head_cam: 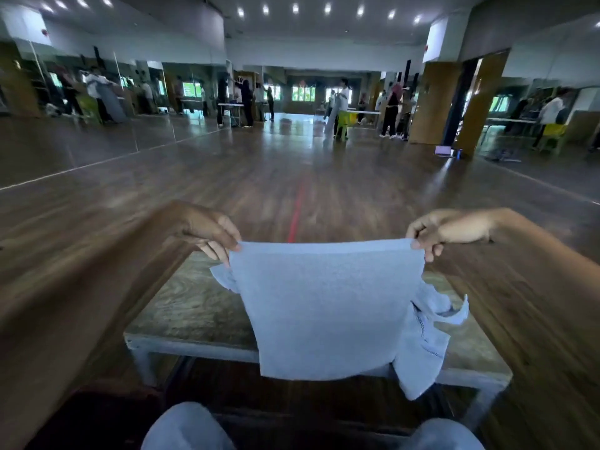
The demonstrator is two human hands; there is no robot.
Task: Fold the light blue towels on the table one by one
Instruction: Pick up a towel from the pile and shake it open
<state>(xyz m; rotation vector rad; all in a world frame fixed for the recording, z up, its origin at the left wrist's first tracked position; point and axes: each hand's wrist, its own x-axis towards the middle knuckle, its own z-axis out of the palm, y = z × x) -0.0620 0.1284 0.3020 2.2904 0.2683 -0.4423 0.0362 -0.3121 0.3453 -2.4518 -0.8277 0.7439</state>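
1. Knees [188, 427] in pale blue-grey cloth sit at the bottom edge, soft and blurred in outline.
2. Just beyond them stands the table [188, 306], low and rectangular. Its top is worn, streaky wood grain in a grey-green tone, set on a pale painted frame and legs.
3. The held towel [324, 303] is light blue, with a fine nubby terry surface and a roughly square shape. It hangs flat in the air over the table, its top edge drawn taut and its lower edge dropping past the table's near rim in this view.
4. The crumpled towel [422, 352], the same light blue, lies rumpled on the right part of the table behind the held one. A stitched border line shows on it, and one flap hangs over the near edge. A small blue corner peeks out to the left of the held towel; I cannot tell which cloth it belongs to.
5. The left hand [207, 228] reaches forward on a bare forearm. Its fingers [227, 235] pinch the towel's top left corner, the others curled beneath.
6. The right hand [448, 228] mirrors it, pinching the top right corner.
7. The floor [292, 164] is dark, glossy planks with a thin red line [297, 206].
8. Far off, blurred people [341, 102] stand beside a mirror wall [97, 92], under round ceiling lights [295, 8].
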